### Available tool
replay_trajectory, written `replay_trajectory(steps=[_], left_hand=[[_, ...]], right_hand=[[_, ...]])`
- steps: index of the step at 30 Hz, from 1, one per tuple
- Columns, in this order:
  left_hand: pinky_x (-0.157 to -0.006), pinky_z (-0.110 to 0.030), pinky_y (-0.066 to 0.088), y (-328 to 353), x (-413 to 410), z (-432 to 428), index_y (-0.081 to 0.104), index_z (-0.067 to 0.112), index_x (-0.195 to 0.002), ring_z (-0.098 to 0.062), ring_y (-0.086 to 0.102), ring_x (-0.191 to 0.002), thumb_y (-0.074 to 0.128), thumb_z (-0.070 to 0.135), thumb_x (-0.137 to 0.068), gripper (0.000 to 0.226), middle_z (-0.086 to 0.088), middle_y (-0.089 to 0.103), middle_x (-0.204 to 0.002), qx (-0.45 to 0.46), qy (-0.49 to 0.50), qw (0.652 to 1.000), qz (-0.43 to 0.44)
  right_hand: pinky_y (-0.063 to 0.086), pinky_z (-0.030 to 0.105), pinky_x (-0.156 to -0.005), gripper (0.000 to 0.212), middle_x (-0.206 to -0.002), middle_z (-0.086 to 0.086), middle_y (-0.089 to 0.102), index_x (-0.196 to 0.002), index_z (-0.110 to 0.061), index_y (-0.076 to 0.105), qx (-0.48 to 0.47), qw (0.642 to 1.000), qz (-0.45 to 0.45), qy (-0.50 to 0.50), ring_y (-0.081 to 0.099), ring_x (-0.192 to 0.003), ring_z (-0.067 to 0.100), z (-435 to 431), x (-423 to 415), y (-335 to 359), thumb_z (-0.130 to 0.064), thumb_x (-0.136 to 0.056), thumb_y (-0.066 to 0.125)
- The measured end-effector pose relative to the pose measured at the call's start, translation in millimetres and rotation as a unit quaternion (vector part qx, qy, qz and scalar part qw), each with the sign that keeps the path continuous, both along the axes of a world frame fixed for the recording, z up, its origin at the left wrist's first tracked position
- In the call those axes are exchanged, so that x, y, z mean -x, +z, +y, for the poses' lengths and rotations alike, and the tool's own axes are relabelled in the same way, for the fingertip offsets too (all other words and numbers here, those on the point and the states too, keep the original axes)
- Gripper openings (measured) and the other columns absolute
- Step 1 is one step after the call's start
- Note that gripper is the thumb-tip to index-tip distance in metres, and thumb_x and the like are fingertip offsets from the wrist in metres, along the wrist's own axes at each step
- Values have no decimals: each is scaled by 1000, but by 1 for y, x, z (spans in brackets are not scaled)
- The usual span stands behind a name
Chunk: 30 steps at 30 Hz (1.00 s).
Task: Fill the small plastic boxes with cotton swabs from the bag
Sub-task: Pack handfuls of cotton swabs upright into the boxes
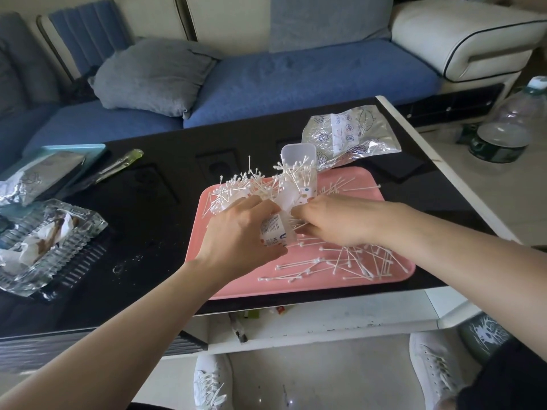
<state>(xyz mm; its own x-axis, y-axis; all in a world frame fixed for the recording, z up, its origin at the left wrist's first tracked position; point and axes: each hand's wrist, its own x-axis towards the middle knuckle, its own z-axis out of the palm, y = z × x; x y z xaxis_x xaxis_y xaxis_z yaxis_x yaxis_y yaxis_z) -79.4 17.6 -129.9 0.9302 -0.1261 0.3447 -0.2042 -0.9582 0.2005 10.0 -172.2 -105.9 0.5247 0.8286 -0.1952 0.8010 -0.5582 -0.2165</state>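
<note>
A pink tray lies on the black table with several loose cotton swabs scattered over it. My left hand grips a small clear plastic box with a printed label, tilted on its side. My right hand pinches a bundle of swabs at that box's mouth. Behind my hands stands another small box with its lid flipped up, stuffed with swabs sticking out. A heap of swabs sits at the tray's far left. The crumpled clear bag lies beyond the tray.
A glass dish with crumpled wrappers sits at the left. A blue tray holding foil packets and a green-capped pen lie at the far left. A water bottle stands on the floor at right. The table edge is near my feet.
</note>
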Motion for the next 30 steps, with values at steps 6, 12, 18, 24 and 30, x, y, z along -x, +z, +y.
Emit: replay_trajectory(steps=[6, 12, 18, 24, 30], left_hand=[[-62, -35, 50, 2, -3, -4, 68, 24, -110, -19, 55, -82, 88, 43, -62, 55, 7, 59, -90, -2, 10, 1000, 27], [-69, -37, 52, 3, -5, 0, 66, 28, -117, -16, 56, -87, 87, 49, -64, 61, 10, 60, -95, 27, 34, 997, 57], [-72, -38, 53, 3, -7, -1, 66, 29, -117, -16, 57, -88, 86, 51, -65, 60, 10, 62, -98, 39, 41, 996, 68], [-69, -39, 53, 4, -10, -4, 67, 26, -110, -17, 56, -84, 87, 48, -64, 55, 9, 60, -93, 40, 30, 997, 55], [-69, -39, 53, 3, -15, -2, 66, 28, -110, -16, 58, -82, 86, 52, -64, 55, 9, 61, -92, 61, 40, 996, 56]], right_hand=[[45, 33, -65, 8, -87, 3, 58, -90, -11, 56, -42, 999, 20, -12, 59, -76, 23, 5, 1, -1, -4, -93, 57], [49, 35, -82, 23, -101, 4, 69, -109, -12, 65, -132, 981, 130, -64, 65, -90, 22, -7, -12, 8, -18, -89, 74], [54, 47, -84, 16, -94, 10, 75, -100, -7, 71, -171, 964, 183, -87, 70, -88, 29, -13, -21, 7, -20, -90, 74], [51, 38, -58, 14, -74, 1, 72, -80, -21, 69, -198, 958, 183, -94, 61, -62, 15, -3, -13, -1, -19, -94, 70], [52, 25, -81, 19, -98, -4, 68, -105, -17, 65, -251, 940, 205, -109, 66, -87, 8, -4, -17, -2, -17, -89, 76]])
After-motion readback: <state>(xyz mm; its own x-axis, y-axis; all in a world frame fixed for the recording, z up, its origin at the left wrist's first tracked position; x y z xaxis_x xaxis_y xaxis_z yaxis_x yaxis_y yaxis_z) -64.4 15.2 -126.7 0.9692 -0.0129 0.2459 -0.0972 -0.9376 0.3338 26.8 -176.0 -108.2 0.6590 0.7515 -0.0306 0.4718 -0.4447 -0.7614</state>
